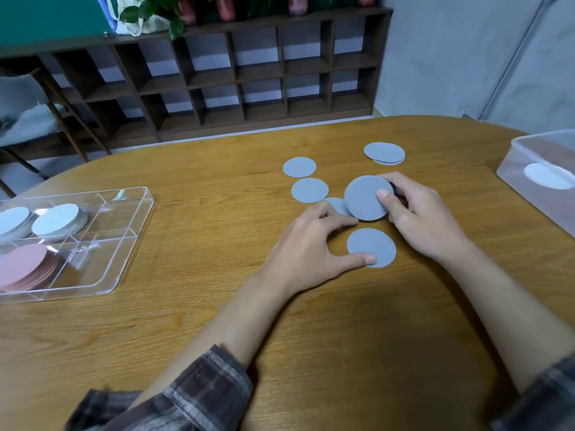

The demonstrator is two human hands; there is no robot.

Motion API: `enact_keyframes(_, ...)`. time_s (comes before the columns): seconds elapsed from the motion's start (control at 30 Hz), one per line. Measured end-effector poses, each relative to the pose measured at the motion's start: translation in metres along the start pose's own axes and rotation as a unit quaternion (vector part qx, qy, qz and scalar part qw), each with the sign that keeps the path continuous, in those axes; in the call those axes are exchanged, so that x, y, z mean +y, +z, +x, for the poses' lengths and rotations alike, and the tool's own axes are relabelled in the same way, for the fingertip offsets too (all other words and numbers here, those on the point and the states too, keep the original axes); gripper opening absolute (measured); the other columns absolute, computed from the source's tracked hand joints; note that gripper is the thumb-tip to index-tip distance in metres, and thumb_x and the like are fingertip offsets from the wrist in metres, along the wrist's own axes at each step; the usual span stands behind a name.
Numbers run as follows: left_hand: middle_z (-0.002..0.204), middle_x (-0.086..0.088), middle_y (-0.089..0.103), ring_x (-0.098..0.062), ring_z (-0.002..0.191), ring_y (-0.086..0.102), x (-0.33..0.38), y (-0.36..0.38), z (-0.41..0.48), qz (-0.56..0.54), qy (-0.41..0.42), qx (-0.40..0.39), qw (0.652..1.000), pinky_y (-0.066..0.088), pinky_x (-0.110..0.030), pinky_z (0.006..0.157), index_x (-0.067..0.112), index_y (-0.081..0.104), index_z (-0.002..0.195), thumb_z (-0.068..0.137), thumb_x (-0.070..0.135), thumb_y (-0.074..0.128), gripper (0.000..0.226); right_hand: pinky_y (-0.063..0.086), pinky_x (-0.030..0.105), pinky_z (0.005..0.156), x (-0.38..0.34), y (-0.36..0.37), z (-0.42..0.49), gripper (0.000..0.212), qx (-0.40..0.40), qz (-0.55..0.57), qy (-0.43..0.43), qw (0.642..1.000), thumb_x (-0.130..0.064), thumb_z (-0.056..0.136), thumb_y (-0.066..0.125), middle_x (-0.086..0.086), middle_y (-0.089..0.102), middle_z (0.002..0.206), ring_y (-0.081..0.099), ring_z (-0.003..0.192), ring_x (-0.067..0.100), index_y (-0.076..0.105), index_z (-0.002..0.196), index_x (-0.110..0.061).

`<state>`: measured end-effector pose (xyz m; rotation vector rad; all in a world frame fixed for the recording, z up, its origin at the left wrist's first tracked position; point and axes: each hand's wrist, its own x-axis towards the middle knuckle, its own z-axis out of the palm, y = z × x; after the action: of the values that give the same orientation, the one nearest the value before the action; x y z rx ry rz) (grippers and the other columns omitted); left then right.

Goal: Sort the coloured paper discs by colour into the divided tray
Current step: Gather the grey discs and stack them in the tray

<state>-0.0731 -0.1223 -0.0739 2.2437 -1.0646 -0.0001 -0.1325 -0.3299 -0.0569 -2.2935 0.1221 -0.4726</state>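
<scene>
The right hand (426,219) holds a grey held disc (362,199) tilted up above the middle of the wooden bench (202,321). Its grip is narrow, with the thumb laid on the disc's face and the fingers curled behind it. Whether this is one disc or several together cannot be told.

The left hand (308,244) has a wide grip and holds nothing. Its thumb tip presses on the edge of the near grey disc (373,244), which lies flat just near of the held disc. Its fingertips touch a half-hidden grey disc (336,205), partly covered by the held disc.

More grey discs lie flat on the bench:
- The left disc (310,190) sits just left of the held disc.
- The far-left disc (299,167) is just beyond the left disc.
- The far pair (385,153) consists of two overlapping discs beyond the right hand.

The clear divided tray (133,244) stands well apart at the left edge. It holds white discs (57,219) in its far compartments and a pink stack (21,264) in a near one.

A clear box (510,169) at the right edge contains one white disc (546,177)
</scene>
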Motion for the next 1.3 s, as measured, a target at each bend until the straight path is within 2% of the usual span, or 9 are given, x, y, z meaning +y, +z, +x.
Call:
enact_keyframes(0.27, 0.109, 0.012, 0.058, 0.0, 0.101, 0.052, -0.004, -0.004, 0.004, -0.094, -0.024, -0.026, 0.995, 0.042, -0.015, 0.09, 0.031, 0.071, 0.121, 0.074, 0.044, 0.091, 0.052, 0.039, 0.018, 0.074, 0.005, -0.002, 0.0, 0.028, 0.039, 0.012, 0.013, 0.999, -0.022, 0.106, 0.049, -0.021, 0.064, 0.089, 0.057, 0.076, -0.006, 0.062, 0.131, -0.027)
enact_keyframes(0.47, 0.086, -0.003, 0.069, -0.008, 0.071, 0.059, -0.011, -0.006, 0.004, -0.241, -0.064, 0.07, 0.966, 0.045, -0.016, 0.069, 0.024, 0.072, 0.103, 0.085, 0.014, 0.084, 0.024, 0.042, 0.023, 0.074, 0.001, 0.011, 0.003, 0.036, 0.023, 0.025, 0.006, 0.999, -0.022, 0.105, 0.052, -0.023, 0.062, 0.077, 0.055, 0.072, 0.004, 0.063, 0.137, -0.033)
enact_keyframes(0.67, 0.093, -0.004, 0.068, -0.009, 0.064, 0.06, -0.01, -0.006, 0.003, -0.249, -0.083, 0.162, 0.951, 0.048, -0.016, 0.065, 0.018, 0.069, 0.098, 0.085, 0.009, 0.083, 0.021, 0.039, 0.013, 0.074, -0.011, 0.02, -0.001, 0.034, -0.024, 0.045, -0.002, 0.999, -0.016, 0.107, 0.049, -0.035, 0.059, 0.068, 0.056, 0.073, -0.003, 0.067, 0.131, -0.031)
enact_keyframes(0.87, 0.087, 0.0, 0.074, -0.01, 0.068, 0.068, -0.009, -0.005, 0.001, -0.229, -0.097, 0.204, 0.947, 0.052, -0.014, 0.066, 0.016, 0.07, 0.105, 0.083, 0.014, 0.086, 0.027, 0.049, 0.045, 0.081, -0.017, 0.024, -0.004, 0.037, -0.04, 0.08, 0.006, 0.996, -0.024, 0.109, 0.041, 0.01, 0.061, 0.071, 0.058, 0.071, 0.017, 0.066, 0.128, -0.044)
enact_keyframes(0.97, 0.084, 0.006, 0.075, -0.003, 0.067, 0.068, -0.009, -0.007, 0.0, -0.188, -0.092, 0.216, 0.954, 0.048, -0.008, 0.07, 0.017, 0.076, 0.111, 0.083, 0.017, 0.086, 0.03, 0.049, 0.036, 0.083, -0.017, 0.023, -0.006, 0.038, -0.061, 0.083, 0.012, 0.995, -0.038, 0.107, 0.038, 0.007, 0.065, 0.077, 0.06, 0.076, 0.015, 0.059, 0.138, -0.045)
enact_keyframes(1.03, 0.088, 0.004, 0.079, -0.002, 0.07, 0.068, -0.01, -0.008, -0.001, -0.137, -0.072, 0.226, 0.962, 0.049, -0.01, 0.072, 0.016, 0.079, 0.115, 0.085, 0.02, 0.085, 0.031, 0.046, 0.018, 0.087, -0.019, 0.023, -0.007, 0.043, -0.074, 0.045, 0.0, 0.996, -0.046, 0.107, 0.039, -0.013, 0.067, 0.087, 0.058, 0.081, -0.002, 0.049, 0.148, -0.042)
enact_keyframes(1.17, 0.087, -0.008, 0.079, -0.021, 0.072, 0.072, -0.016, -0.003, 0.0, -0.031, -0.007, 0.249, 0.968, 0.058, -0.039, 0.07, 0.009, 0.078, 0.115, 0.088, 0.025, 0.079, 0.031, 0.029, 0.005, 0.106, -0.022, 0.024, -0.006, 0.053, -0.075, -0.043, -0.047, 0.995, -0.031, 0.107, 0.048, -0.011, 0.048, 0.153, 0.046, 0.135, -0.001, 0.035, 0.158, -0.025)
enact_keyframes(1.23, 0.086, -0.009, 0.079, -0.022, 0.071, 0.071, -0.018, -0.002, 0.002, -0.012, -0.001, 0.251, 0.968, 0.058, -0.041, 0.069, 0.007, 0.078, 0.116, 0.089, 0.025, 0.078, 0.032, 0.031, 0.001, 0.102, -0.022, 0.023, -0.006, 0.049, -0.064, -0.045, -0.055, 0.995, -0.027, 0.107, 0.05, -0.008, 0.054, 0.149, 0.048, 0.13, -0.005, 0.043, 0.155, -0.023)
enact_keyframes(1.3, 0.089, -0.007, 0.079, -0.02, 0.074, 0.072, -0.018, -0.003, 0.003, -0.017, -0.003, 0.243, 0.97, 0.057, -0.038, 0.073, 0.008, 0.077, 0.117, 0.09, 0.026, 0.079, 0.033, 0.039, 0.003, 0.082, -0.022, 0.023, -0.006, 0.038, -0.054, -0.048, -0.058, 0.996, -0.023, 0.106, 0.053, -0.002, 0.071, 0.122, 0.061, 0.096, -0.006, 0.056, 0.143, -0.022)
